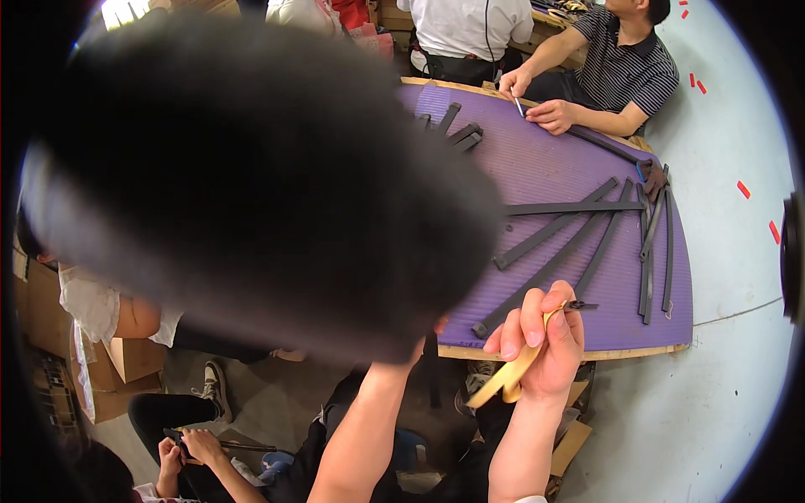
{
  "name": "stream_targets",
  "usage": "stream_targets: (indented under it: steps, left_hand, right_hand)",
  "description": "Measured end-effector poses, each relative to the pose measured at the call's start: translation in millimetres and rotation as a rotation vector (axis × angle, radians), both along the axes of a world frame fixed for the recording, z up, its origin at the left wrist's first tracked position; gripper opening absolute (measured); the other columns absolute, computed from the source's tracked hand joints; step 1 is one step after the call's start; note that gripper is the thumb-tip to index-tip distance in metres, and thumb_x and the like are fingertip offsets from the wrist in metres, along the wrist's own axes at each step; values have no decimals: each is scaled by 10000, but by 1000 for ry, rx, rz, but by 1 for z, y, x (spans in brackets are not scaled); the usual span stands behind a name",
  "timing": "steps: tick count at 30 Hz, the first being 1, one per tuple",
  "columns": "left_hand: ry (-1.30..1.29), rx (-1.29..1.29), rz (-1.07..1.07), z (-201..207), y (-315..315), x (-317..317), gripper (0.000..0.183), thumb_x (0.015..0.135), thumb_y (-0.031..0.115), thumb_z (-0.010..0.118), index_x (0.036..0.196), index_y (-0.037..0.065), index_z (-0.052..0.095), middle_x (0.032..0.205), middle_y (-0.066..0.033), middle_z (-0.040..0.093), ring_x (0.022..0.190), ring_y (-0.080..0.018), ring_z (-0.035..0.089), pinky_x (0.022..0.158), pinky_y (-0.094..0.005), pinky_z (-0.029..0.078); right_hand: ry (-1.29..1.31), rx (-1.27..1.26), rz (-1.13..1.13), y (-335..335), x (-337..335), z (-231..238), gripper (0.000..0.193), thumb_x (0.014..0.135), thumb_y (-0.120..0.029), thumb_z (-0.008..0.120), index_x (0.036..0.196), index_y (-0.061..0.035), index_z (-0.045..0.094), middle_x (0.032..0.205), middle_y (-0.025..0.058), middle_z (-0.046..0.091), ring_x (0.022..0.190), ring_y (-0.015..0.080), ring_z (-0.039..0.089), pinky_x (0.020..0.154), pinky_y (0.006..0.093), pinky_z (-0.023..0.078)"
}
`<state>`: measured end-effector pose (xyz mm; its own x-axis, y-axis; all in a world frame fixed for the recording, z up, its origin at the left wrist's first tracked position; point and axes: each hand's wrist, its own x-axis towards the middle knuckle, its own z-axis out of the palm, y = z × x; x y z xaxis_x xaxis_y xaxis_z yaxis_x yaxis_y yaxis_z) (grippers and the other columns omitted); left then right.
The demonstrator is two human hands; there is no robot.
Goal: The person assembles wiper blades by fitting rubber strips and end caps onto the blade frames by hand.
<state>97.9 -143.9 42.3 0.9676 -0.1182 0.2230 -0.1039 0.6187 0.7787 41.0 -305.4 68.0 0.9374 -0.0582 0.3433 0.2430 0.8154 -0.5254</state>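
A pair of yellow-handled thread snips (515, 373) with dark tips is in my right hand (549, 356), raised over the near edge of the table. Its fingers are closed round the handle, and the dark tips point right. My left hand (412, 354) is mostly hidden behind a large, blurred black object (277, 184) very close to the view; only the wrist and a bit of finger show at its lower edge. What that object is, and whether I grip it, I cannot tell. Several long black straps (545, 277) lie fanned across the purple mat (545, 168).
Wooden edging (470, 352) borders the mat-covered table. Across it, a person in a striped shirt (625, 67) works on a strap with a thin tool. A dark glove-like bundle (653, 178) lies at the right. Another person's hands (197, 448) hold something dark at lower left, near cardboard boxes (134, 360).
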Motion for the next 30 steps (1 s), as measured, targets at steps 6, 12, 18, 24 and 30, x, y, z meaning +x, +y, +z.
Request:
stream_targets:
  steps: [6,12,18,24,30]
  left_hand:
    - [176,-64,-128,3,-1,13,452,1037,220,520,1459,95,414,920,-97,582,676,-133,529,457,-241,408]
    - [203,-40,-254,5,6,21,481,1034,209,521,1479,93,378,938,-84,547,744,-137,524,473,-235,395]
    - [214,-59,-346,-1,-3,23,486,1029,192,525,1474,59,384,939,-100,576,736,-142,532,487,-245,408]
    - [89,256,-274,-2,0,15,455,1029,130,515,1460,12,428,978,-139,632,699,-141,547,549,-268,459]
    - [-170,463,-125,-3,-6,9,442,1030,88,501,1451,-27,432,960,-149,663,650,-125,541,583,-262,470]
  right_hand:
    - [92,-86,56,-5,12,-1,164,1039,-172,482,1086,-25,537,968,217,642,795,354,700,773,536,596]
    - [0,291,291,-14,21,-13,184,1054,-171,437,1154,-33,507,853,142,599,575,230,594,600,432,561]
    - [238,-117,-31,-14,22,-5,108,957,-151,555,988,-50,529,635,60,494,502,100,425,483,263,426]
    - [254,-611,-387,0,27,4,168,973,-170,584,963,-21,509,689,51,552,570,80,450,517,240,394]
    - [69,-1021,-714,2,27,-3,252,1005,-247,587,968,-9,510,712,75,566,599,88,458,536,229,383]
